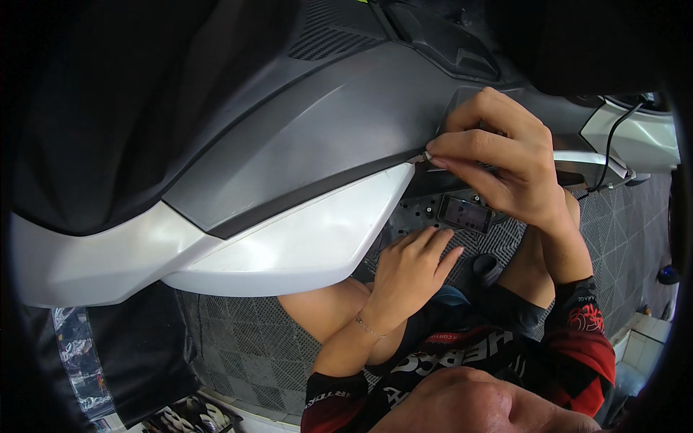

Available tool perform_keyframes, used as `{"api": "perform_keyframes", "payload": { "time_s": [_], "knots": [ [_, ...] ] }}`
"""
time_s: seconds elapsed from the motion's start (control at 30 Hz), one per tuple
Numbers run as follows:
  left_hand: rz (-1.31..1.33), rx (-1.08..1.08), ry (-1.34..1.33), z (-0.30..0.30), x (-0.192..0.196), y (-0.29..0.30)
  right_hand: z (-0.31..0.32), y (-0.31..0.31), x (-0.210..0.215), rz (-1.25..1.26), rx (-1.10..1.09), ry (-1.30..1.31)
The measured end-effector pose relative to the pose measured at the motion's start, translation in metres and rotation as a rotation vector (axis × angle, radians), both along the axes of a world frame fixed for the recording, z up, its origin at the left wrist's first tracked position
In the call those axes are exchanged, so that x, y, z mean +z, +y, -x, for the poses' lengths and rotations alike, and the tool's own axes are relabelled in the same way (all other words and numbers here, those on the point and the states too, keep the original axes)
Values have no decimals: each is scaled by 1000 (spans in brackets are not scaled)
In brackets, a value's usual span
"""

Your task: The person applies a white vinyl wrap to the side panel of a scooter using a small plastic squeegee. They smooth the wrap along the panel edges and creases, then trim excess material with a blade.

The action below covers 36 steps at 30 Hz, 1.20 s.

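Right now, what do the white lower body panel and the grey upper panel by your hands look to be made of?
White lower body panel: probably moulded plastic with gloss paint, showing soft reflections. Grey upper panel: likely plastic too, satin metallic finish with a duller sheen.

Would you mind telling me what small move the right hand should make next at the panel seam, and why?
Probably a short slide of the pinched fingertips along the seam. The right hand pinches a small pale piece where the white plastic body panel meets the dark trim strip under the grey panel; the left hand rests below.
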State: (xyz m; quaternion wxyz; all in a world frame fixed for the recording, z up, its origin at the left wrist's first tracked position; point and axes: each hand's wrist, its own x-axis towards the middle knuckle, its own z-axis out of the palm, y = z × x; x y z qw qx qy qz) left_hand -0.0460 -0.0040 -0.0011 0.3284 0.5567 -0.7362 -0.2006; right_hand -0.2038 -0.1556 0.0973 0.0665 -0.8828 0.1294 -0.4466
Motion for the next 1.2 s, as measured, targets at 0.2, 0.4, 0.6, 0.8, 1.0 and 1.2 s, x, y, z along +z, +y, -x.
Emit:
{"api": "perform_keyframes", "payload": {
  "time_s": [0.2,0.4,0.6,0.8,1.0,1.2],
  "knots": [
    [-22,-20,-30,2,-1,-1,3,0,-2,1,-5,0],
    [-32,-20,-36,-2,-2,0,-1,1,1,35,-12,18],
    [-42,-25,-56,-4,0,1,-4,1,3,32,-7,20],
    [-44,-28,-57,-4,3,-1,-3,-1,5,20,-1,14],
    [-51,-20,-69,-3,2,-1,-2,-1,2,14,0,6],
    [-68,-29,-71,-3,2,-1,-2,1,3,43,0,10]
  ]
}}
